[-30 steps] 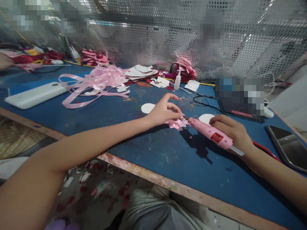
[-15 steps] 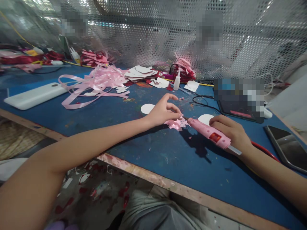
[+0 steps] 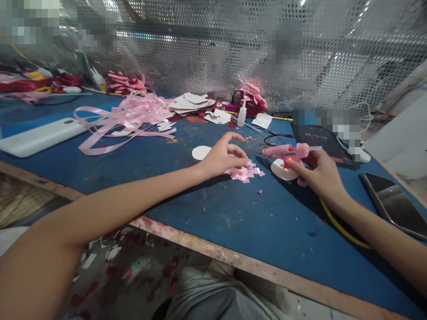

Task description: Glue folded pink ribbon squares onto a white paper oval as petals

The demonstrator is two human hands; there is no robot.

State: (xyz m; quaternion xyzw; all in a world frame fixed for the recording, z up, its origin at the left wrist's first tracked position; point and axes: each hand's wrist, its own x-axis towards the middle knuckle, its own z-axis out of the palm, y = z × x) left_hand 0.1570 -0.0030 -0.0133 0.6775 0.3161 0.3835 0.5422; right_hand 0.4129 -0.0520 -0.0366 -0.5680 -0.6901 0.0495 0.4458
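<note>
My right hand (image 3: 322, 175) is wrapped round a pink hot glue gun (image 3: 287, 152), its nozzle pointing left and a clear glue stick out of its back. A red light glows on the gun. Below the gun, a white oval piece (image 3: 283, 170) lies on the table. My left hand (image 3: 222, 155) is closed at its lower fingers on a cluster of short pink ribbon pieces (image 3: 240, 172), while its upper fingers are raised and curved. The exact grip is partly hidden. Another white oval piece (image 3: 201, 153) lies beside the left wrist.
Looped pink ribbon (image 3: 140, 111) and stacked white pieces (image 3: 190, 102) lie at the back of the blue table (image 3: 200, 226). A small bottle (image 3: 242, 114) stands near them. A white slab (image 3: 43, 137) lies left, a phone (image 3: 393, 202) right. A yellow cable (image 3: 340, 229) runs under the right forearm.
The glue gun has drawn back from the ribbon cluster and turned from slanting to nearly level. My left hand stays at the cluster. The whole view has shifted slightly.
</note>
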